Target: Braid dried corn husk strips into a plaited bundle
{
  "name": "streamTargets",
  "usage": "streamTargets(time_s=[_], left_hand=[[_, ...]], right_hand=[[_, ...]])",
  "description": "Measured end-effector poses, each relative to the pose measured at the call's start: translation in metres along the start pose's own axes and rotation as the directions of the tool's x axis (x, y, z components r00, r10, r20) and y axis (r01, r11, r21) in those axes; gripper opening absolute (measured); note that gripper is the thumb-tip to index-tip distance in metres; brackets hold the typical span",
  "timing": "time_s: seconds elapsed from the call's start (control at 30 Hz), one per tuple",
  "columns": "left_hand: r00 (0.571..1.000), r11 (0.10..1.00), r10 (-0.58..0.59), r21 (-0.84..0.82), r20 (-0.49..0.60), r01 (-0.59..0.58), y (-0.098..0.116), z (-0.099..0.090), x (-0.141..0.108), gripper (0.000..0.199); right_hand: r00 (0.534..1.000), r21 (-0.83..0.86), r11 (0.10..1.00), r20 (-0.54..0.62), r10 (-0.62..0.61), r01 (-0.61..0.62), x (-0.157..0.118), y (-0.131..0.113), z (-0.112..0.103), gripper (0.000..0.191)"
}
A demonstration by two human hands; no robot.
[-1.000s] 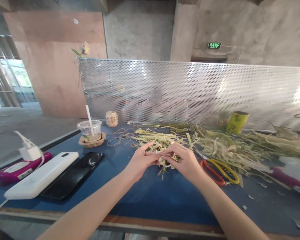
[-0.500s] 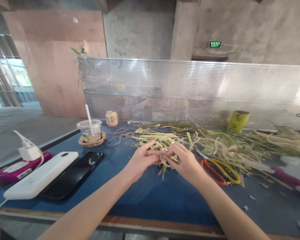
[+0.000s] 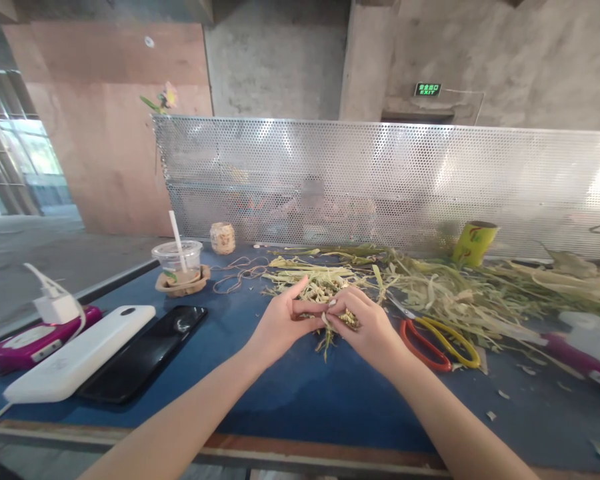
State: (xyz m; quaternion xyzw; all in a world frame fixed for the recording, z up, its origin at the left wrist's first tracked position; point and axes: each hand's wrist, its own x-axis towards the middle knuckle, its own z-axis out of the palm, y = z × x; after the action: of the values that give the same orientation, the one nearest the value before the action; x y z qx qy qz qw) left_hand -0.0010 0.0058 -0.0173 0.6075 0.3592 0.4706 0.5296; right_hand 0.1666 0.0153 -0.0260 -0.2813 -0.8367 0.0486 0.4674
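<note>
My left hand is closed in a pinch over the middle of the blue table. My right hand meets it fingertip to fingertip, also pinching. Between the fingertips shows a pale strip of dried plant leaf, small and partly hidden. Under the right fingers lies a braided-looking greenish piece, mostly covered by the hand. Loose dried leaf strips lie just behind both hands, and a few ends hang out in front below the fingers. Scissors with one red and one yellow handle rest right of my right hand.
On the left are a black phone, a white power bank, a magenta power strip and a plastic cup. Twine and a small jar sit behind. More dried leaves and a yellow tube are right.
The fingertips shift slightly around the pale strip, and the right fingers curl up more. Both hands stay in about the same place.
</note>
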Motion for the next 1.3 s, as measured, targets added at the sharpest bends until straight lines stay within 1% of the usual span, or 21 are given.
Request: streamTargets(time_s=[0.07,0.1,0.17,0.23,0.27,0.3,0.37,0.47,0.53,0.63,0.73,0.8,0.87,0.9,1.0,1.07,1.1,1.13,1.2,1.3], left_hand=[[1.0,0.999,-0.012,-0.046,0.0,0.012,0.002,-0.001,0.0,0.101],[1.0,0.997,-0.018,-0.073,-0.008,0.017,0.002,-0.001,0.001,0.101],[0.999,0.993,-0.034,-0.116,-0.039,0.03,0.002,-0.001,0.001,0.099],[0.997,0.99,-0.051,-0.131,-0.055,0.043,0.001,-0.001,0.001,0.095],[0.997,0.991,-0.052,-0.127,-0.051,0.045,0.001,-0.001,0.001,0.094],[0.998,0.992,-0.048,-0.119,-0.046,0.042,0.0,0.0,0.001,0.093],[0.999,0.996,-0.03,-0.09,-0.037,0.027,-0.001,0.0,0.0,0.096],[0.999,0.998,-0.01,-0.06,-0.051,0.007,0.0,0.0,-0.001,0.108],[0.998,0.998,-0.01,-0.056,-0.059,0.007,0.001,0.0,-0.001,0.111],[0.997,0.999,-0.005,-0.044,-0.073,0.002,0.001,0.001,0.0,0.109],[0.996,0.999,0.034,-0.018,-0.084,-0.035,-0.001,0.002,0.001,0.109],[0.993,0.998,0.07,0.001,-0.097,-0.07,-0.002,0.003,0.002,0.111],[0.987,0.995,0.098,0.016,-0.126,-0.097,-0.002,0.003,0.002,0.113],[0.984,0.994,0.106,0.022,-0.146,-0.104,-0.002,0.003,0.002,0.114],[0.98,0.993,0.112,0.043,-0.164,-0.107,-0.002,0.002,0.001,0.115],[0.983,0.994,0.106,0.052,-0.151,-0.099,-0.001,0.002,0.0,0.115],[0.985,0.994,0.101,0.052,-0.138,-0.094,0.0,0.002,-0.001,0.115],[0.987,0.995,0.095,0.054,-0.127,-0.089,0.002,0.002,-0.001,0.115],[0.99,0.995,0.079,0.073,-0.114,-0.071,0.005,0.001,-0.002,0.115],[0.994,0.991,0.047,0.131,-0.095,-0.035,0.01,-0.003,-0.004,0.116]], right_hand=[[1.0,0.041,0.999,0.017,0.02,-0.021,-0.001,-0.001,0.0,0.009],[0.999,0.069,0.997,0.014,0.045,-0.046,-0.001,-0.002,0.0,0.01],[0.99,0.153,0.979,-0.024,0.136,-0.131,-0.003,-0.001,0.004,0.029],[0.964,0.252,0.938,-0.05,0.259,-0.239,-0.004,0.0,0.008,0.051],[0.948,0.288,0.912,-0.042,0.315,-0.291,-0.004,0.001,0.01,0.059],[0.933,0.299,0.891,-0.009,0.36,-0.341,-0.003,0.002,0.011,0.061],[0.903,0.241,0.87,0.099,0.419,-0.43,-0.001,0.002,0.011,0.052],[0.859,0.122,0.86,0.218,0.463,-0.495,0.002,0.001,0.006,0.031],[0.844,0.123,0.847,0.237,0.481,-0.517,0.004,-0.001,0.003,0.029],[0.829,0.218,0.808,0.272,0.488,-0.547,0.004,-0.001,0.003,0.033],[0.815,0.327,0.751,0.314,0.487,-0.574,0.003,0.0,0.006,0.04],[0.805,0.343,0.73,0.307,0.507,-0.591,0.003,0.0,0.009,0.039],[0.806,0.327,0.738,0.281,0.52,-0.59,0.004,0.001,0.01,0.034],[0.817,0.326,0.75,0.263,0.513,-0.576,0.004,0.001,0.01,0.032],[0.867,0.35,0.794,0.184,0.463,-0.498,0.005,-0.001,0.007,0.023],[0.895,0.379,0.812,0.143,0.423,-0.445,0.005,-0.001,0.004,0.017],[0.901,0.392,0.813,0.132,0.412,-0.43,0.005,-0.001,0.003,0.015],[0.903,0.404,0.81,0.124,0.411,-0.424,0.005,0.0,0.003,0.014],[0.892,0.432,0.789,0.095,0.442,-0.437,0.006,0.002,0.002,0.015],[0.849,0.477,0.734,0.051,0.527,-0.484,0.007,0.005,0.002,0.022]])
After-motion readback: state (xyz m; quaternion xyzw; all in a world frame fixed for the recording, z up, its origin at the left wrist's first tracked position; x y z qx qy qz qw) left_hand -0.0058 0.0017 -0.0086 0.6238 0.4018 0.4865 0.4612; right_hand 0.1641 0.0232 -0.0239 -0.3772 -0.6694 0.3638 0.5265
